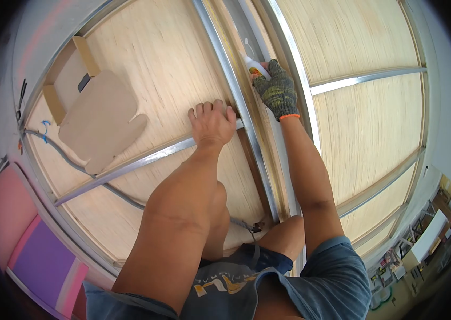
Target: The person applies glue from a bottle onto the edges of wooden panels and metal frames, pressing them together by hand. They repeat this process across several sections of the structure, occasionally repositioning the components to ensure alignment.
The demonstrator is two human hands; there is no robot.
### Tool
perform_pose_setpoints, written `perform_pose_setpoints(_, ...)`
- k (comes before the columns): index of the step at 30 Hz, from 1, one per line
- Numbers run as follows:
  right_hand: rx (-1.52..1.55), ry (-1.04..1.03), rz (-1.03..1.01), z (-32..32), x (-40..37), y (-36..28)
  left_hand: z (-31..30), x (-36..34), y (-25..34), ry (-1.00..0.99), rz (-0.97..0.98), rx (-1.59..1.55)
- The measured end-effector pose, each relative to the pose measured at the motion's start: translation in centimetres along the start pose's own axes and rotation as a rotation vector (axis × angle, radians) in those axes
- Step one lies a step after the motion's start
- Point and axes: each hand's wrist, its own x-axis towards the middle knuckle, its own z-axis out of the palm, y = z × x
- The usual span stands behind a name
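White plastic bottle (pixel 252 65) | clamped in grey-green knit-gloved right hand (pixel 277 92) | long axis slants forward-left | bare left hand (pixel 212 125) farther off, fingers apart

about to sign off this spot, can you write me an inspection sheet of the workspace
surface: pale wood panels framed by metal bars
job's things: white bottle over the channel between the panels; label unreadable
clutter: brown cardboard piece and small dark item lying on the left panels
hands: left hand bare, resting by a metal bar; right hand gloved, gripping the bottle
cables: grey cable across the left panels, blue tie near its upper end
surroundings: pink and purple panel lower left; crowded items lower right, too small to identify
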Motion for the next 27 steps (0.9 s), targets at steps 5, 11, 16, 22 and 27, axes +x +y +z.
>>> perform_pose_setpoints(5, -0.02, 0.008, -0.077, 0.4, 4.5, -1.7, 0.1, 0.0, -0.1, -0.007, 0.01, -0.005)
perform_pose_setpoints(11, -0.119, -0.043, -0.13, 1.1, 9.6, -4.5, 0.8, 0.0, -0.3, 0.047, 0.032, -0.022)
perform_pose_setpoints(16, -0.115, -0.085, -0.129, 1.4, 11.1, -5.5, 1.1, 0.0, -0.5, 0.054, 0.031, -0.024)
perform_pose_setpoints(22, -0.161, -0.106, -0.147, 1.6, 12.2, -5.3, 0.9, 0.1, -0.4, 0.027, 0.03, -0.032)
perform_pose_setpoints(27, -0.199, -0.088, -0.187, 2.0, 12.4, -5.7, 0.9, 0.0, -0.5, 0.031, 0.022, -0.048)
